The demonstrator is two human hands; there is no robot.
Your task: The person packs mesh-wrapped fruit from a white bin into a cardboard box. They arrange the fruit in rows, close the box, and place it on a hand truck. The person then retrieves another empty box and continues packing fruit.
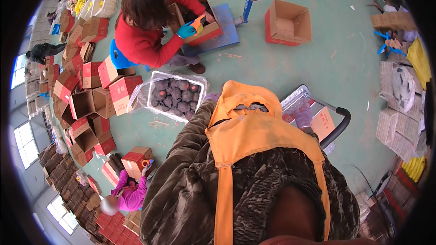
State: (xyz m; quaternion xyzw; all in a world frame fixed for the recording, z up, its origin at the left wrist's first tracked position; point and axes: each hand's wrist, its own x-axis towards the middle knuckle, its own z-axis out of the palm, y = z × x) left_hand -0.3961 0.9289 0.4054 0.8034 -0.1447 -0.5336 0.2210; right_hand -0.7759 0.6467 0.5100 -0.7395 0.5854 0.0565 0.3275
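Observation:
My left hand, in a purple glove, is at the right edge of a white foam crate. My sleeve hides part of it, so its grip is unclear. Round fruits in dark net sleeves fill the crate, and clear plastic film hangs over its left side. On my right side, my right hand, also purple-gloved, is over a metal platform cart with a black curved handle. A printed carton panel shows beside that hand. My orange apron covers the space between both hands.
A person in red holds a tape dispenser at a carton on a blue platform scale. An open carton stands ahead. Stacked cartons line the left. Another person tapes a box.

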